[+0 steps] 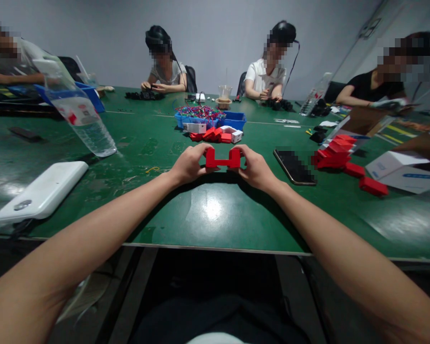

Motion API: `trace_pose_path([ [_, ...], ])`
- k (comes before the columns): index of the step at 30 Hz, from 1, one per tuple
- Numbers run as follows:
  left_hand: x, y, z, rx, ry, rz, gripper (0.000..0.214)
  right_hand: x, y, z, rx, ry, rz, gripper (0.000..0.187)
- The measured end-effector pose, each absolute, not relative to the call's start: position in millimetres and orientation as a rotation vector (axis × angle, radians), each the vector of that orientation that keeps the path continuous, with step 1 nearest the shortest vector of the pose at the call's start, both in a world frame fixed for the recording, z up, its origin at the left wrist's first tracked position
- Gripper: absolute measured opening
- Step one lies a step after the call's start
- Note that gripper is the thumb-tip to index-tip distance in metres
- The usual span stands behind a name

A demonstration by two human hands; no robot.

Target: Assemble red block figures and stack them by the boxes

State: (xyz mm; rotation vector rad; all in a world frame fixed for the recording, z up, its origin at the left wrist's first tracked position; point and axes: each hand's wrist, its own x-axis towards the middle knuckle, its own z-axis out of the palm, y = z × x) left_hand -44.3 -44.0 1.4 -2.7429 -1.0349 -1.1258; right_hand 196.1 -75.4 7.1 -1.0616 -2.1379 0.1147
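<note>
A red U-shaped plastic piece [222, 162] is held just above the green table between my two hands. My left hand [190, 165] pinches its left upright, thumb below and fingers on top. On the other side, my right hand [252, 167] grips the right upright in the same way. The piece's notch faces up. Beyond it lies a small pile of red plastic pieces [211, 135], with a white box-like piece [194, 128] beside them. Behind these stand blue bins [232, 119], one heaped with red and blue wires [200, 112].
A black phone [295, 167] lies right of my hands, near stacked red pieces [335, 152] and an open white carton [404, 169]. To the left are a white power bank [43, 191] and a water bottle [88, 126]. Several people sit across the green table [157, 215].
</note>
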Motion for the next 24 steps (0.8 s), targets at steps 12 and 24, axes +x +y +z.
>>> trace_pose_path([
  [12,-44,-51,7,-2.643,-0.764,-1.063,0.063,187,-82,7,-1.072,-2.233,0.197,0.04],
  [24,-41,-58,8,-2.633,-0.517,-1.16,0.064,181,-88,9,-0.919,-2.349,0.201,0.04],
])
